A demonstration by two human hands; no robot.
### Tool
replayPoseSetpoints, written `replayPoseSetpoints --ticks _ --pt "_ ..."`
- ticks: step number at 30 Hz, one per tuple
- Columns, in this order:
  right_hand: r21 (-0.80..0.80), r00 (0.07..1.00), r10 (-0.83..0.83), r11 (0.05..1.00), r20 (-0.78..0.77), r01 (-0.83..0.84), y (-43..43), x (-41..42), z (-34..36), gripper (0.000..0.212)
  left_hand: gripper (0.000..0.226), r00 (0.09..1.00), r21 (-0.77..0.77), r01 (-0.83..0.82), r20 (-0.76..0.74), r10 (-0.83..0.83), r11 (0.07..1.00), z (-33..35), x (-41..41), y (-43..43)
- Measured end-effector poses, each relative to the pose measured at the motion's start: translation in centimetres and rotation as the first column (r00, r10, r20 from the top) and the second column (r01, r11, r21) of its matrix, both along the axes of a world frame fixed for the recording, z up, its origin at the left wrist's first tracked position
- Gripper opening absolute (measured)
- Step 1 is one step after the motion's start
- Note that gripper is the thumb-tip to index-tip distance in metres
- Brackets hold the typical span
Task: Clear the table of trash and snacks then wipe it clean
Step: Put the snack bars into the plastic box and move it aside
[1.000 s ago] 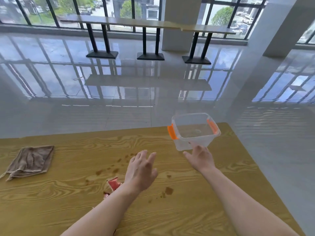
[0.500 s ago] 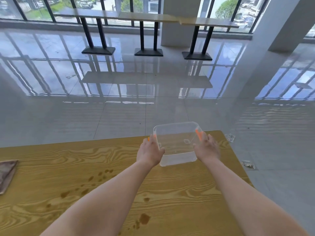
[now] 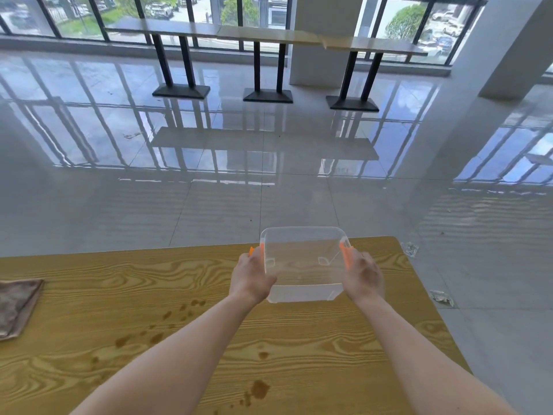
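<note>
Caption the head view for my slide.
Empty clear bin gripped by left hand and right hand at the far edge of the stained table; brown cloth lies at left.

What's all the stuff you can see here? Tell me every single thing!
clear box: one, see-through with orange handles, table's far end
table: one, yellow-brown wood, in front
stains: several, dark brown, on the table
cloth: one, brown, table's left edge
wrappers: two, silvery, floor on the right
high counter: one, tan top with black legs, far back
left hand: one, grips the box's left side
right hand: one, grips the box's right side
</note>
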State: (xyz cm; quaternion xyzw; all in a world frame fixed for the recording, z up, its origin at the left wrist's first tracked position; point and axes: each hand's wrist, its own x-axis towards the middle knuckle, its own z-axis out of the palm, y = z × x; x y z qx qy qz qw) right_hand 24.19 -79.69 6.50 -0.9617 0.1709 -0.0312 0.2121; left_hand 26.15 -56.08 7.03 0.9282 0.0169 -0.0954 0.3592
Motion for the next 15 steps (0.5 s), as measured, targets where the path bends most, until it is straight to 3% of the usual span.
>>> replayPoseSetpoints --ticks 8,11,15 --pt "-0.004 0.979 0.165 0.986 0.119 -0.165 9.0 -0.9 2.0 0.075 0.043 0.988 -0.024 -0.107 0.108 0.109 0.994 2.1 -3.6 10.2" --pt "0.035 0.96 0.227 0.971 0.162 -0.236 13.4 -1.1 3.2 0.049 0.041 0.977 -0.021 -0.152 0.147 0.153 0.988 3.1 -5.3 14.8" --pt "0.043 0.932 0.321 0.942 0.169 -0.333 19.6 -1.5 4.3 0.046 0.037 0.957 -0.022 -0.225 0.185 0.225 0.974 4.1 -8.0 21.0"
